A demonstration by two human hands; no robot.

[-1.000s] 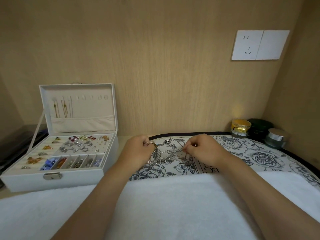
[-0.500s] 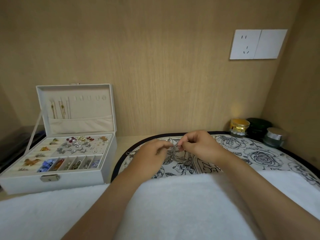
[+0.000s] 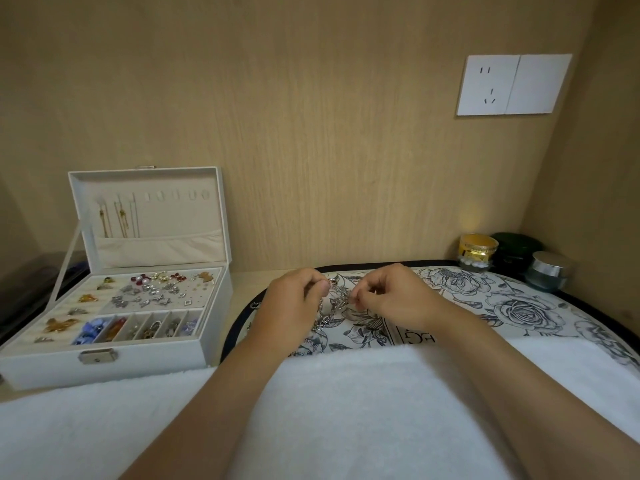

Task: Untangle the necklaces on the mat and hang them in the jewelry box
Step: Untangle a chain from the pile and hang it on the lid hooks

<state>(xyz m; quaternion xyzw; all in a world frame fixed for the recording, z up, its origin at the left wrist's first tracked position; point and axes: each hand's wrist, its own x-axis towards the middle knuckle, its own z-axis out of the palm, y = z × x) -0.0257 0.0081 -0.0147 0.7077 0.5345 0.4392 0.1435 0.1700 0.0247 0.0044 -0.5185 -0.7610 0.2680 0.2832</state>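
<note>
At the far left edge of the frame a dark object (image 3: 27, 292) sits behind the box, cut off and too dim to name. Beside it, at middle left, the white jewelry box (image 3: 104, 365) stands open on the desk (image 3: 249, 277) with its lid (image 3: 152, 251) upright. A few thin gold chains (image 3: 121, 218) hang from the leftmost hooks in the lid, and their lower ends drop behind a fabric pocket. The tray below holds gold and silver pieces in padded rolls on the left and a scatter of small pearl, red and silver items on a flat panel. A front row of narrow compartments holds blue, amber and silver bits too small to identify.

At the centre, the left hand (image 3: 291, 303) has its fingers (image 3: 320, 287) curled, pinching the tangled silver necklaces (image 3: 330, 311). The right hand (image 3: 391, 296) pinches the same tangle between thumb and forefinger. The chains bunch between the two hands and trail down onto the floral mat (image 3: 519, 306). Where one strand ends and another begins cannot be made out, and the palms hide part of the knot. A white towel (image 3: 346, 410) covers the near edge of the mat and fills the lower frame, with both forearms lying over it.

At the right, three jars stand near the mat's far rim against the wall: a gold jar (image 3: 478, 251), a dark green jar (image 3: 516, 247) partly behind it, and a silver-lidded jar (image 3: 547, 271). What they contain cannot be seen. A white wall socket (image 3: 512, 84) is at upper right.
</note>
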